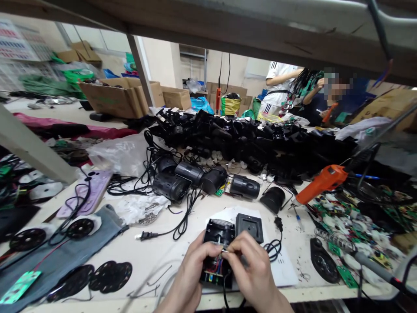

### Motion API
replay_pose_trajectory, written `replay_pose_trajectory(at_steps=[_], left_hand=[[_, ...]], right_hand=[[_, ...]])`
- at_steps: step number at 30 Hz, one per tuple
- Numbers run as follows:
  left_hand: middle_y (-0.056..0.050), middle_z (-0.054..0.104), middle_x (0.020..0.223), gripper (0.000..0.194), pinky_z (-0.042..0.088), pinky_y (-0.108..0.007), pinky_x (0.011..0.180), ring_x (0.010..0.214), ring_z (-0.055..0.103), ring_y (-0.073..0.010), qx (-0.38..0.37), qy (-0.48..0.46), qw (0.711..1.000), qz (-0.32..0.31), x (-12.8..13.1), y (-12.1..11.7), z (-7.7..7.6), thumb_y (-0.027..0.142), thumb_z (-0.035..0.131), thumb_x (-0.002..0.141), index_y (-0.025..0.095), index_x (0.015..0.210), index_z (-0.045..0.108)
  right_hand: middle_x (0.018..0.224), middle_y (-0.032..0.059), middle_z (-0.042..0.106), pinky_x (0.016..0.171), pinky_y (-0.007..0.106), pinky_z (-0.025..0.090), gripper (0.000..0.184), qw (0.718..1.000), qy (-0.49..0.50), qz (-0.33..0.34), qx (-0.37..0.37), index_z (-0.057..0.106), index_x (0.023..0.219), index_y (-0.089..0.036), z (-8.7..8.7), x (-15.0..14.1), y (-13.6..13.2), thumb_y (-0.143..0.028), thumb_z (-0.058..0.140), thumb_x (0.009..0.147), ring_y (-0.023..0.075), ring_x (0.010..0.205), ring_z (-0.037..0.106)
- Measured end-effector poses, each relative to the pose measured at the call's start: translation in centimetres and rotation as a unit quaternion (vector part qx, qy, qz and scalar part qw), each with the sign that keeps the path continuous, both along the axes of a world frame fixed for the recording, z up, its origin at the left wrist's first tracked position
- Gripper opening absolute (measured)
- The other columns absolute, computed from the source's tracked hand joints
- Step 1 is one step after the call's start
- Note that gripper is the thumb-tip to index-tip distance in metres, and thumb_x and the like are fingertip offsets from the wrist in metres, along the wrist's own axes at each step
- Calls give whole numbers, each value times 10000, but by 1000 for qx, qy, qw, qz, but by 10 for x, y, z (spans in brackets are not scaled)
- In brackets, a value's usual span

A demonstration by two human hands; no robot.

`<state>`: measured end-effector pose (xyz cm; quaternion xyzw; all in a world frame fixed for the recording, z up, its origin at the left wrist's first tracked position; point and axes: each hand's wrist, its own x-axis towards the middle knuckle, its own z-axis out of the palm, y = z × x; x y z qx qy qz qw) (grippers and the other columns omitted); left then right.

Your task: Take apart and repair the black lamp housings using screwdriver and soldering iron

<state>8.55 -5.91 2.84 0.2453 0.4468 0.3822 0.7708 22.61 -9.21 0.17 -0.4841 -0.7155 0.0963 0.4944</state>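
Note:
An opened black device housing [219, 229] lies in front of me, with coloured wires [217, 263] and a small circuit board inside it. My left hand [193, 269] grips the housing's left side, its thumb reaching over the open interior. From the right, my right hand [252, 265] pinches thumb and finger over the middle of the housing, close to my left thumb. A tiny pale bit shows at those fingertips, too small to name. Just behind stands a square black frame-like part [249, 228] on white paper [283, 271]. A black cord [225, 289] hangs from the housing's lower edge.
Several black cylindrical housings [171, 186] lie behind the paper. An orange electric screwdriver [322, 184] hangs at right above heaped circuit boards [345, 217]. A purple phone [86, 193] and grey cloth [97, 234] lie left. Overhead runs a shelf beam [260, 30]. Two people work across the bench.

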Motion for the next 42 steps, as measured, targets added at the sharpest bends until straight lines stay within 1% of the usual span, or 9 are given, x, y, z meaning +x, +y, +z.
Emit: replay_pose_trajectory(at_steps=[6, 11, 16, 20, 28, 33, 36, 39, 42], left_hand=[[4, 667, 719, 303, 426, -242, 648, 701, 563, -155, -11, -26, 999, -15, 0, 11, -6, 224, 663, 564, 157, 859, 668], [13, 658, 671, 286, 434, -229, 582, 638, 569, -144, -45, -21, 999, 21, -8, 15, -7, 245, 721, 552, 162, 815, 646], [23, 659, 663, 264, 452, -224, 538, 599, 577, -135, -47, -12, 998, 40, -21, 13, -1, 237, 765, 564, 178, 775, 619], [20, 687, 714, 342, 481, -210, 555, 614, 611, -129, -60, -23, 996, 53, -27, 17, -1, 200, 808, 570, 185, 866, 636], [-32, 712, 797, 196, 546, -247, 593, 641, 649, -147, -100, -42, 992, 69, -28, 28, -3, 133, 758, 698, 157, 848, 633], [-95, 730, 885, 218, 559, -277, 596, 696, 684, -190, -112, -31, 991, 69, -26, 30, -1, 109, 689, 772, 133, 986, 651], [-101, 735, 899, 244, 568, -281, 605, 729, 703, -208, -116, -36, 990, 77, -25, 29, 1, 89, 679, 778, 133, 1016, 650], [-107, 738, 876, 219, 584, -303, 610, 712, 709, -220, -119, -45, 989, 82, -25, 29, 4, 73, 666, 781, 121, 994, 655], [-117, 736, 841, 179, 587, -326, 577, 657, 703, -228, -131, -61, 985, 100, -27, 30, 6, 91, 654, 796, 103, 974, 665]], right_hand=[[782, 27, 539, 627, 270, 479, 148, 999, -28, -20, -17, 549, 873, -188, 7, -5, 0, -62, 491, 925, 148, 686, 567], [888, 60, 570, 703, 267, 518, 169, 998, -44, -32, 4, 600, 1013, -176, 33, 3, -1, -64, 510, 923, 162, 813, 609], [837, 43, 589, 682, 247, 509, 112, 991, -79, -99, 35, 629, 943, -185, 52, 33, -11, -103, 557, 920, 151, 781, 612], [809, 34, 601, 647, 233, 498, 93, 982, -109, -155, 25, 640, 893, -189, 42, 62, -23, -147, 565, 928, 141, 732, 610], [814, 24, 632, 632, 237, 515, 137, 962, -125, -243, -20, 656, 856, -219, 18, 106, -33, -279, 564, 939, 146, 720, 623], [894, 85, 635, 640, 292, 569, 275, 941, -142, -289, -104, 651, 899, -189, 0, 126, -7, -402, 483, 945, 192, 746, 657], [1086, 170, 603, 817, 389, 570, 396, 924, -162, -323, -128, 601, 1131, -121, -7, 136, 24, -429, 482, 914, 266, 949, 653], [1328, 234, 487, 1054, 481, 418, 625, 909, -189, -339, -154, 480, 1325, -75, -7, 144, 60, -448, 582, 834, 353, 1262, 482], [1432, 286, 367, 1097, 548, 320, 864, 882, -206, -369, -210, 393, 1401, -36, -4, 152, 92, -491, 689, 729, 441, 1357, 334]])
